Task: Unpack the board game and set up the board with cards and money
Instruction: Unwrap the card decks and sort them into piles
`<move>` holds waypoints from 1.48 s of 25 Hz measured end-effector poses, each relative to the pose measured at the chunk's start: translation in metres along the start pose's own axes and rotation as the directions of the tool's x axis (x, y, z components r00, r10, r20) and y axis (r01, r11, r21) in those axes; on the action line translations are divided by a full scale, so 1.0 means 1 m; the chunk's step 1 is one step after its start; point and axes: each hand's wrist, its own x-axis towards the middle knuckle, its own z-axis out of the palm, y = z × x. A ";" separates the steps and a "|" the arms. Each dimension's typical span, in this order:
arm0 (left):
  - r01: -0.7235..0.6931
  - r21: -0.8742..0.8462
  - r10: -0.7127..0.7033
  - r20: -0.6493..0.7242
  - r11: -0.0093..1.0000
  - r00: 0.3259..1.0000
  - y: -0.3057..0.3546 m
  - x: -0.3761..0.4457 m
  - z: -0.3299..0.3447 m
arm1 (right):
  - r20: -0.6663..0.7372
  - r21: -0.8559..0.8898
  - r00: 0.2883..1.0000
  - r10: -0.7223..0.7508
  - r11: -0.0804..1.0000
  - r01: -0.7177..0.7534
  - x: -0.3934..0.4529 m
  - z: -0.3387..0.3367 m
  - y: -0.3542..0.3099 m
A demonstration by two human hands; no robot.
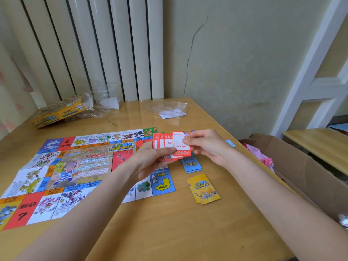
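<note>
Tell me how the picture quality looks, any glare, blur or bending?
Head view: soft daylight, faint shadows; pale glare on the table near the clear wrappers; wide-angle bending curves the radiator and bed frame; the red cards read fairly sharp, the edges smear.

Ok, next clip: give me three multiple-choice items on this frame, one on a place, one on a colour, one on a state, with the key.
1. Where does the yellow card stack lie?
A. on the table right of the game board
B. on the board's centre
C. in the cardboard box

2. What colour borders the cards being held?
A. green
B. red
C. black

3. How is the game board?
A. rolled up
B. still in the game box
C. unfolded flat on the table

Key: 1 A, the stack sits on bare wood beside the board's blue corner square. 2 B, the fanned cards in the left hand and right hand have red frames. 3 C, its squares lie spread open.
</note>
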 end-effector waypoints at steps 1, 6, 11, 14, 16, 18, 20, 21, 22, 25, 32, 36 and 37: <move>0.008 -0.023 -0.008 0.020 1.000 1.000 0.001 -0.001 0.000 | -0.021 -0.005 1.000 0.000 1.000 0.000 0.000 0.000 0.000; 0.015 -0.110 -0.023 -0.068 0.994 0.997 0.006 0.002 -0.007 | -0.052 0.112 0.998 -0.035 0.993 0.041 -0.002 -0.008 -0.006; 0.012 -0.019 -0.013 -0.052 1.000 0.999 0.005 0.001 -0.003 | -0.029 -0.128 0.999 0.040 0.991 -0.044 -0.004 -0.001 -0.005; 0.021 -0.113 -0.015 0.055 0.993 0.998 0.007 0.000 0.001 | -0.033 -0.002 0.999 0.032 0.999 -0.032 -0.002 0.005 -0.001; 0.023 -0.179 -0.011 0.071 0.984 0.997 0.009 0.000 -0.001 | -0.054 0.052 0.998 0.031 0.998 -0.028 0.000 0.002 -0.002; -0.008 -0.128 0.011 0.023 0.992 1.000 0.009 0.001 -0.003 | -0.048 0.055 0.999 0.023 0.998 -0.020 0.001 -0.002 -0.003; -0.025 -0.074 0.023 -0.023 0.997 0.999 0.008 0.002 -0.003 | -0.011 0.053 1.000 0.013 0.999 -0.012 0.001 -0.001 -0.003; -0.025 -0.061 0.023 -0.028 0.998 0.999 0.008 0.002 -0.001 | 0.006 0.060 1.000 0.006 0.998 -0.006 0.001 0.001 -0.003; -0.021 -0.060 0.020 -0.021 0.998 1.000 0.008 0.002 0.000 | 0.009 0.069 1.000 -0.004 0.998 0.003 0.002 0.002 -0.002; -0.014 -0.160 0.018 0.022 0.987 1.000 0.011 0.000 0.000 | -0.044 0.087 0.999 -0.022 0.996 0.026 0.005 -0.001 -0.004; -0.050 -0.043 0.048 -0.039 0.998 0.998 0.006 0.003 0.000 | 0.049 -0.044 0.999 0.000 0.999 0.003 0.001 0.002 -0.006; -0.022 -0.169 0.029 0.038 0.985 0.999 0.011 0.002 -0.002 | -0.069 0.073 0.997 -0.036 0.996 0.041 0.009 -0.001 -0.004; -0.027 -0.172 0.033 0.030 0.985 0.999 0.012 0.002 -0.004 | -0.081 0.077 0.996 -0.032 0.996 0.038 0.009 -0.004 -0.005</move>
